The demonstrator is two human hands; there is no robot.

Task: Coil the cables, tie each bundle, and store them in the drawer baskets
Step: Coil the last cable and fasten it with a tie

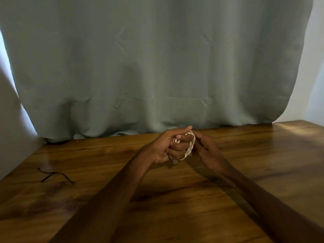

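Cable coil [191, 146] between both hands [165, 146] [206, 144]

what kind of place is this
Likely a room at home: a wooden table against a grey-green curtain, plain white wall beside it, left hand gripping a coiled cable.

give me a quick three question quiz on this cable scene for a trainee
1. True or false: the coiled cable lies flat on the table.
2. What lies on the table at the person's left? A) scissors B) dark ties C) a basket
3. Fill in: the left hand has its fingers curled round the ____.
Key: 1 false, it is gripped in the hand; 2 B; 3 cable.
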